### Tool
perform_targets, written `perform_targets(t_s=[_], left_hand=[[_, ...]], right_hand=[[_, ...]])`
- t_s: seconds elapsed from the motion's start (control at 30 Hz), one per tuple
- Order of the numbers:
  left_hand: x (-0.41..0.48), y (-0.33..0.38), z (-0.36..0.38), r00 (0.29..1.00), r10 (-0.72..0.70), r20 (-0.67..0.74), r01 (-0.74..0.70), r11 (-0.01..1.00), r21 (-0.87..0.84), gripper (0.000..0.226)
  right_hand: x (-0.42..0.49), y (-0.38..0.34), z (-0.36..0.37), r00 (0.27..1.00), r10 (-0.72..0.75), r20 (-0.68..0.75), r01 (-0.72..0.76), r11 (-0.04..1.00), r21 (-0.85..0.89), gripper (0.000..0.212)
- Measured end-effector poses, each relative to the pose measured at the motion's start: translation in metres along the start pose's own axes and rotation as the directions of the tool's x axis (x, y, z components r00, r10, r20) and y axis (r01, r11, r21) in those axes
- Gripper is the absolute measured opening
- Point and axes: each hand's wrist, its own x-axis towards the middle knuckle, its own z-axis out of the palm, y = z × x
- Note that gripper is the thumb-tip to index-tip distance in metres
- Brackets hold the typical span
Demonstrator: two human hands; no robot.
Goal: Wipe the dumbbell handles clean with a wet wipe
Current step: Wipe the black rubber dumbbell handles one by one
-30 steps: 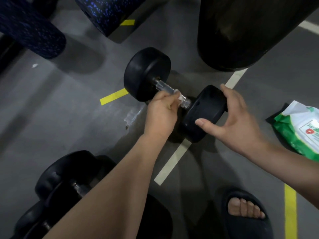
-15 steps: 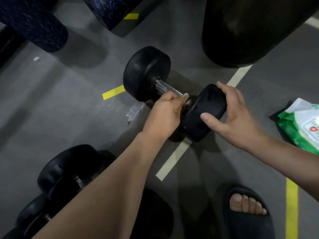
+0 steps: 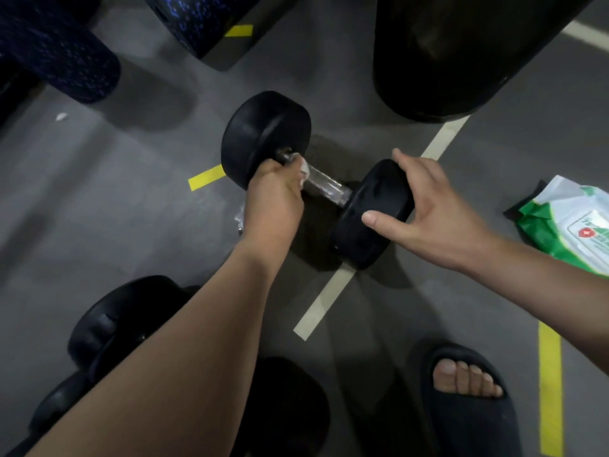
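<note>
Dumbbell (image 3: pixel 263 133) lying on the floor (image 3: pixel 131 209) between the two hands. The left hand (image 3: pixel 273 196) is curled round the metal handle (image 3: pixel 324 186) at the end by the far weight, with a white wet wipe (image 3: pixel 304 166) pressed under its fingers against the bar. The right hand (image 3: pixel 438 219) clasps the near weight, fingers over its rim and thumb on its face. A green pack of wipes (image 3: pixel 573 225) lies to the right of the right hand; further dumbbells (image 3: pixel 125 315) rest beneath the left forearm.
</note>
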Motion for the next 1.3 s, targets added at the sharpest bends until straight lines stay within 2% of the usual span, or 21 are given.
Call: perform_targets(t_s=[0.07, 0.1, 0.13, 0.2, 0.23, 0.3, 0.37, 0.43, 0.5, 0.6, 0.63, 0.73, 0.8, 0.87, 0.9, 0.93, 1.03, 1.07, 1.13, 1.23, 1.3], left_hand=[[0.003, 0.003, 0.002, 0.993, -0.118, -0.005, 0.118, 0.993, -0.027, 0.031], [-0.001, 0.008, 0.005, 0.993, -0.111, 0.035, 0.112, 0.993, -0.032, 0.028], [-0.007, 0.013, 0.008, 0.995, -0.039, 0.088, 0.04, 0.999, -0.006, 0.027], [-0.019, 0.019, 0.008, 0.976, 0.096, 0.197, -0.108, 0.993, 0.051, 0.041], [-0.021, 0.018, 0.005, 0.97, 0.113, 0.217, -0.131, 0.989, 0.071, 0.048], [-0.014, 0.01, 0.004, 0.982, 0.061, 0.179, -0.082, 0.99, 0.116, 0.051], [-0.003, 0.004, 0.003, 0.993, -0.068, 0.093, 0.049, 0.981, 0.188, 0.054], [0.0, 0.005, 0.006, 0.991, -0.127, 0.035, 0.117, 0.973, 0.201, 0.054], [-0.005, 0.008, 0.006, 0.995, -0.079, 0.057, 0.067, 0.981, 0.184, 0.051], [-0.017, -0.002, -0.002, 0.979, 0.113, 0.169, -0.135, 0.982, 0.129, 0.044], [-0.016, -0.008, -0.002, 0.981, 0.11, 0.157, -0.134, 0.979, 0.153, 0.046], [-0.004, -0.018, 0.001, 0.996, -0.059, 0.066, 0.046, 0.982, 0.18, 0.054], [-0.006, -0.014, 0.004, 0.995, -0.043, 0.094, 0.027, 0.986, 0.164, 0.046], [-0.016, -0.007, -0.001, 0.991, 0.019, 0.131, -0.03, 0.996, 0.079, 0.027], [-0.02, -0.005, -0.006, 0.981, 0.099, 0.167, -0.112, 0.991, 0.073, 0.028], [-0.023, -0.005, -0.01, 0.976, 0.107, 0.19, -0.124, 0.989, 0.082, 0.035], [-0.017, -0.012, -0.012, 0.991, -0.045, 0.122, 0.033, 0.995, 0.093, 0.041], [-0.015, -0.009, -0.011, 0.994, -0.051, 0.094, 0.042, 0.994, 0.098, 0.04], [-0.019, 0.0, -0.006, 0.991, 0.021, 0.132, -0.032, 0.996, 0.084, 0.038], [-0.027, 0.0, -0.001, 0.947, 0.201, 0.25, -0.226, 0.971, 0.076, 0.044], [-0.023, -0.004, -0.004, 0.951, 0.197, 0.237, -0.224, 0.97, 0.093, 0.048]], right_hand=[[0.002, -0.002, 0.0, 0.999, 0.031, 0.013, -0.03, 0.999, -0.036, 0.119], [0.003, -0.003, 0.001, 0.999, 0.042, 0.008, -0.041, 0.998, -0.048, 0.118], [0.003, -0.004, 0.001, 0.999, 0.047, 0.0, -0.047, 0.997, -0.056, 0.117], [0.003, -0.005, 0.001, 0.999, 0.047, -0.011, -0.048, 0.996, -0.07, 0.115], [0.003, -0.005, 0.001, 0.999, 0.044, -0.011, -0.045, 0.996, -0.078, 0.115], [0.002, -0.006, 0.0, 0.999, 0.034, -0.006, -0.034, 0.995, -0.094, 0.116], [-0.001, -0.009, 0.002, 1.0, 0.021, 0.0, -0.021, 0.994, -0.106, 0.117], [-0.005, -0.012, 0.003, 1.0, 0.014, 0.004, -0.014, 0.994, -0.112, 0.119], [-0.008, -0.014, 0.007, 1.0, -0.002, -0.007, 0.001, 0.992, -0.128, 0.121], [-0.012, -0.013, 0.013, 0.999, -0.04, -0.03, 0.034, 0.987, -0.159, 0.122], [-0.012, -0.013, 0.015, 0.998, -0.046, -0.035, 0.039, 0.986, -0.16, 0.122], [-0.015, -0.015, 0.018, 0.996, -0.071, -0.051, 0.062, 0.983, -0.171, 0.122], [-0.016, -0.016, 0.02, 0.995, -0.084, -0.06, 0.072, 0.981, -0.183, 0.121], [-0.018, -0.016, 0.021, 0.994, -0.088, -0.064, 0.074, 0.979, -0.19, 0.12], [-0.018, -0.016, 0.021, 0.994, -0.09, -0.064, 0.076, 0.978, -0.196, 0.12], [-0.019, -0.017, 0.021, 0.994, -0.092, -0.059, 0.078, 0.976, -0.205, 0.119], [-0.02, -0.018, 0.02, 0.995, -0.096, -0.041, 0.083, 0.967, -0.242, 0.118], [-0.02, -0.018, 0.02, 0.994, -0.097, -0.042, 0.084, 0.966, -0.244, 0.117], [-0.02, -0.017, 0.02, 0.994, -0.101, -0.047, 0.087, 0.967, -0.239, 0.117], [-0.018, -0.014, 0.021, 0.992, -0.108, -0.068, 0.09, 0.968, -0.235, 0.116], [-0.018, -0.014, 0.02, 0.992, -0.108, -0.068, 0.089, 0.968, -0.233, 0.116]])
